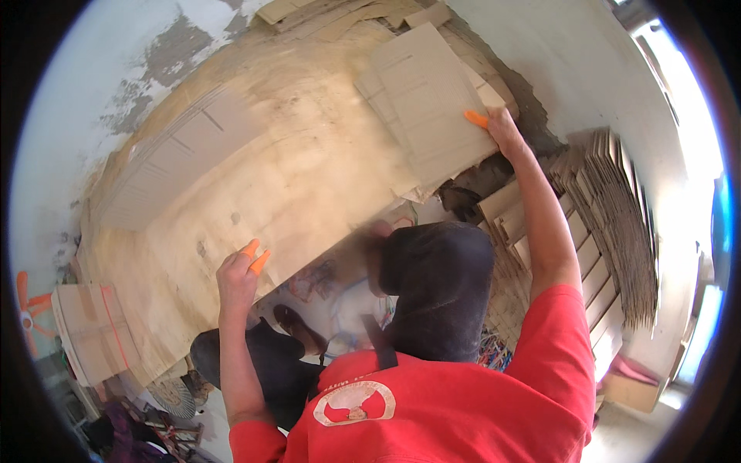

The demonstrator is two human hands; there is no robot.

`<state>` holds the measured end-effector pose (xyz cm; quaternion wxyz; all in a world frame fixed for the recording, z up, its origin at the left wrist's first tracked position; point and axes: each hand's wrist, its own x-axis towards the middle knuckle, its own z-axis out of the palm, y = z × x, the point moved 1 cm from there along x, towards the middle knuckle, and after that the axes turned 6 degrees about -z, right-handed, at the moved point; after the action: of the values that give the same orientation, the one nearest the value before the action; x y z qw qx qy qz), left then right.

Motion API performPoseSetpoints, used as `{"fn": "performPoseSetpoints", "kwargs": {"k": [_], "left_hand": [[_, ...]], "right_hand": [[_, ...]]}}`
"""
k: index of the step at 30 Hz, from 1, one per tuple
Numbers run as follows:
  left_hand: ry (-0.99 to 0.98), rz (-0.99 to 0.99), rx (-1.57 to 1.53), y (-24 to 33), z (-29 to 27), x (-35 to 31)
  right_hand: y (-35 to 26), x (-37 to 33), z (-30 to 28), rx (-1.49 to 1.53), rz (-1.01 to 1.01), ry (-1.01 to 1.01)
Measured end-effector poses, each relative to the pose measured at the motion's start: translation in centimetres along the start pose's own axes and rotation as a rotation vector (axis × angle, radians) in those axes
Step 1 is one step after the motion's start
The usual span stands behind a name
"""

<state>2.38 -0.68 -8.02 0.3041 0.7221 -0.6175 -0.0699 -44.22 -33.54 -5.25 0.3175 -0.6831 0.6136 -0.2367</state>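
Orange covers sit on some fingertips of both hands. My right hand [505,133] grips the right edge of a flat brown cardboard sheet [432,100]. That sheet lies over other sheets on the far right part of the wooden table [309,170]; the fingers beneath its edge are hidden. My left hand [237,279] is above the near left part of the table, with two covered fingers apart and nothing between them. A separate pile of cardboard sheets [181,158], with slots cut along one side, rests at the table's left.
Tall stacks of cardboard [614,224] stand on the right by the wall. A strapped cardboard box [96,332] is at the left, beside an orange fan [31,312]. My knees [436,285] are close to the table's near edge. Cardboard scraps [428,15] lie at the back.
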Motion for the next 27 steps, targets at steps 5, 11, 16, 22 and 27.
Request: {"fn": "performPoseSetpoints", "kwargs": {"k": [5,11,16,22,27], "left_hand": [[0.081,0.033,0.157,-1.9,-2.2,2.4],[0.418,0.157,0.372,-5.8,-5.7,13.0],[0.298,-0.068,0.458,-8.6,-4.2,21.0],[0.226,-0.002,0.552,-11.0,-2.6,24.2],[0.315,0.139,0.277,-12.0,-3.7,24.1]], "right_hand": [[4.8,0.6,-0.5,0.09,-0.199,0.264],[-7.7,-3.1,-0.5,0.657,-0.396,0.304],[-19.7,-8.0,4.8,0.837,-0.398,0.112],[-25.2,-10.4,11.2,0.696,-0.528,0.138],[-28.4,-11.8,13.9,0.51,-0.573,0.201]]}}
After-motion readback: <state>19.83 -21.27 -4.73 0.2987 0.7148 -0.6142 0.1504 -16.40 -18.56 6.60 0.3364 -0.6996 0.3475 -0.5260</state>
